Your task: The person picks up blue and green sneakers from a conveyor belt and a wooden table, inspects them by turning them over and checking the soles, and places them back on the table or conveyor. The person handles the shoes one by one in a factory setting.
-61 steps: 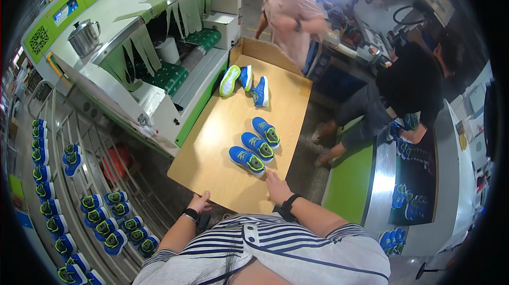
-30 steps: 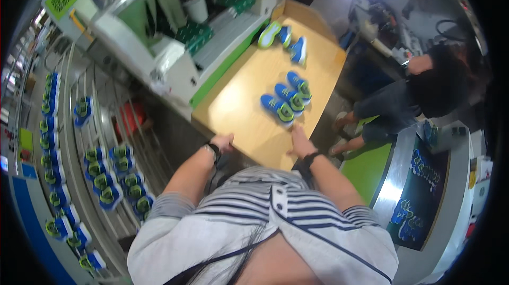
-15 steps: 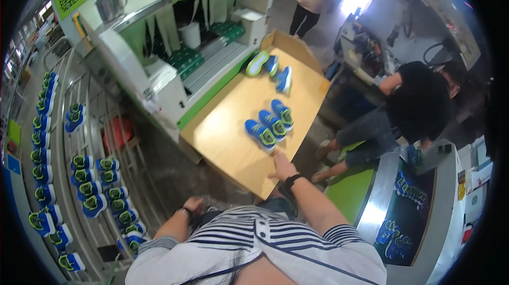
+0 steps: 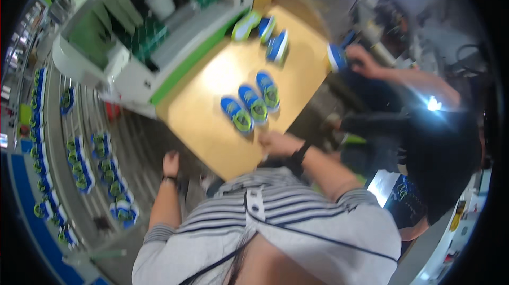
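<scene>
Three blue running shoes with lime-green linings stand in a slanted row on the wooden table: the left shoe (image 4: 237, 115), the middle shoe (image 4: 253, 103) and the right shoe (image 4: 268, 90). My right hand (image 4: 280, 143) is over the table's near side, just below the row and apart from it. Its fingers are blurred, and I can make out no shoe in them. Away from the table, my left hand (image 4: 170, 163) is beside my body with its fingers loosely curled and nothing visible in it. A dark band circles each wrist.
Beyond the row, one shoe shows its sole (image 4: 246, 25), near two more blue shoes (image 4: 277, 47). A green-and-white machine (image 4: 185, 75) borders the wooden table (image 4: 196, 136). At right, a co-worker's hand (image 4: 362, 61) holds a blue shoe (image 4: 336, 58). Racked shoes (image 4: 79, 165) fill the left.
My view has shifted. My right hand has drawn back from the nearest shoe, and my left hand has swung outward. The co-worker has reached to the table's right edge with a blue shoe.
</scene>
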Tool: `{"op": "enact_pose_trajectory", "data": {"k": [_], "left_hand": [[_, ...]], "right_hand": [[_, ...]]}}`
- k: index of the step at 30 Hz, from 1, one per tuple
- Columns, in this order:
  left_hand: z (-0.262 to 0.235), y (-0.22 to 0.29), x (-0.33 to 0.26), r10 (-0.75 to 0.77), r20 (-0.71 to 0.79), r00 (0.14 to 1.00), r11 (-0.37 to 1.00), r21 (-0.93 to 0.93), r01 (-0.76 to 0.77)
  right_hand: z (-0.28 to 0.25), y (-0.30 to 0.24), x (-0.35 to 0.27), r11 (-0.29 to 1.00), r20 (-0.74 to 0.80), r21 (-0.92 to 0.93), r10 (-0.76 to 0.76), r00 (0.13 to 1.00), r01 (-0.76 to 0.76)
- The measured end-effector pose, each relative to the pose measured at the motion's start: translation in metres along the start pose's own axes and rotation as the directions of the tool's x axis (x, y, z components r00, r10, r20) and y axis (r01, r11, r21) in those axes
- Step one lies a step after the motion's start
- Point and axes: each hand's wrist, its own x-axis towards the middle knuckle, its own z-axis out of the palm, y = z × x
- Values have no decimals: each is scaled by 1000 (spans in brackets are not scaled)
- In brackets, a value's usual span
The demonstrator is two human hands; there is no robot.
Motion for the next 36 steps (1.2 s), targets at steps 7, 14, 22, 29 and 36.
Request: {"op": "enact_pose_trajectory", "data": {"k": [7,14,22,29,36], "left_hand": [[39,213,-7,-68,-50,996,997,40,70],[93,303,-10,-113,269,957,873,-433,225],[148,330,6,101,259,961,987,-145,-65],[120,322,41,12,227,974,994,-112,14],[56,337,81,68,158,985,996,-73,-57]], "right_hand": [[-83,8,-9,928,-109,-174,313,943,-328],[-141,42,35,868,-483,396,474,736,-299],[-101,38,67,979,-351,-28,180,919,-203],[-184,99,116,980,-601,85,193,776,-179],[-203,62,178,974,-504,-226,-136,853,21]]}}
